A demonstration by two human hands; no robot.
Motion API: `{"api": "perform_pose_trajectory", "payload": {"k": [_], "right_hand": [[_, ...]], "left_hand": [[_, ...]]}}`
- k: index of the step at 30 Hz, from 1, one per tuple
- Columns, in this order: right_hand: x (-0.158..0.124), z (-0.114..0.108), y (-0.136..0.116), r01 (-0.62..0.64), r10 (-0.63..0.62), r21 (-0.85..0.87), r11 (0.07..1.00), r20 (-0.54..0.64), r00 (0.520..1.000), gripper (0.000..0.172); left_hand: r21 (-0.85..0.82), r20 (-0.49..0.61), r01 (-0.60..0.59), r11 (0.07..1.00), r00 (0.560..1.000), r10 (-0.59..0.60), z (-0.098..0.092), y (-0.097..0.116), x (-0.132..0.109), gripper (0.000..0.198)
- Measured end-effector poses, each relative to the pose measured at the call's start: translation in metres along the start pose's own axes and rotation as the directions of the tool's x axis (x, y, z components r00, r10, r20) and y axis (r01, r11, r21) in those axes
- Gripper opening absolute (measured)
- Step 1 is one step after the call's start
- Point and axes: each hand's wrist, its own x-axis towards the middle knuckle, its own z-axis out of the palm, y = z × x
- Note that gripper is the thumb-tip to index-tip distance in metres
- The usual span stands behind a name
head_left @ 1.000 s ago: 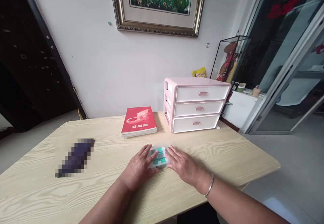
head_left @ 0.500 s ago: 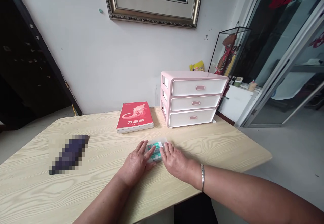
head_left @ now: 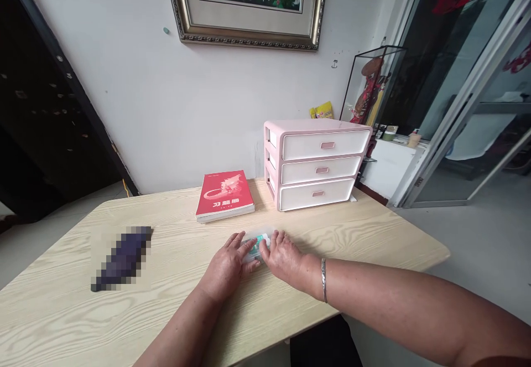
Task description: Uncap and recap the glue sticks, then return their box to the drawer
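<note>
Curling inward now, the right hand (head_left: 285, 255) grips the small case (head_left: 260, 238) opposite the left hand (head_left: 226, 264), also gripping; both ends look braced.

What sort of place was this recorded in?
Probably a room in a home, though an office is possible: a framed picture hangs on the wall, and a pink-and-white drawer unit and red book sit on a wood-grain table.

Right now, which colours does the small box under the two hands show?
The small box shows green and white, partly covered; head view.
</note>
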Motion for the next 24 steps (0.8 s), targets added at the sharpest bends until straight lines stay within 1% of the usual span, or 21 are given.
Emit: {"api": "perform_pose_trajectory", "payload": {"k": [4, 7, 11, 13, 15, 18, 20, 22, 24], "right_hand": [[0.005, -0.006, -0.001, -0.019, 0.017, 0.031, 0.999, 0.065, 0.998, 0.042], [0.004, -0.016, 0.004, -0.017, 0.013, 0.041, 0.999, 0.097, 0.995, 0.042], [-0.003, -0.030, 0.013, 0.011, -0.021, 0.143, 0.990, 0.066, 0.998, 0.043], [-0.005, -0.032, 0.014, -0.003, -0.009, 0.209, 0.978, 0.056, 0.998, 0.043], [-0.004, -0.030, 0.011, -0.041, 0.025, 0.240, 0.970, 0.067, 0.997, 0.044], [0.004, -0.023, 0.005, -0.098, 0.074, 0.239, 0.966, 0.110, 0.991, 0.044], [0.011, -0.021, 0.003, -0.114, 0.080, 0.223, 0.968, 0.155, 0.985, 0.044], [0.017, -0.024, 0.004, -0.094, 0.055, 0.185, 0.978, 0.206, 0.977, 0.044], [0.020, -0.032, 0.007, -0.052, 0.012, 0.163, 0.985, 0.239, 0.971, 0.046]], "left_hand": [[-0.050, 0.018, 0.013, 0.999, 1.000, -0.012, -0.003, -0.001, 0.001, 0.057], [-0.078, 0.020, 0.010, 0.997, 1.000, -0.008, -0.006, -0.002, 0.001, 0.056], [-0.069, 0.029, 0.019, 0.997, 0.999, -0.017, -0.008, 0.001, 0.001, 0.053], [-0.055, 0.036, 0.029, 0.998, 0.999, -0.027, -0.009, 0.003, 0.001, 0.054], [-0.047, 0.040, 0.033, 0.998, 0.999, -0.031, -0.009, 0.003, 0.001, 0.054], [-0.052, 0.038, 0.044, 0.998, 0.998, -0.042, -0.009, 0.002, 0.003, 0.056], [-0.075, 0.046, 0.043, 0.996, 0.998, -0.040, -0.009, 0.001, 0.004, 0.057], [-0.100, 0.060, 0.042, 0.994, 0.998, -0.036, -0.010, 0.000, 0.004, 0.058], [-0.118, 0.072, 0.038, 0.992, 0.997, -0.029, -0.010, 0.000, 0.003, 0.057]]}}
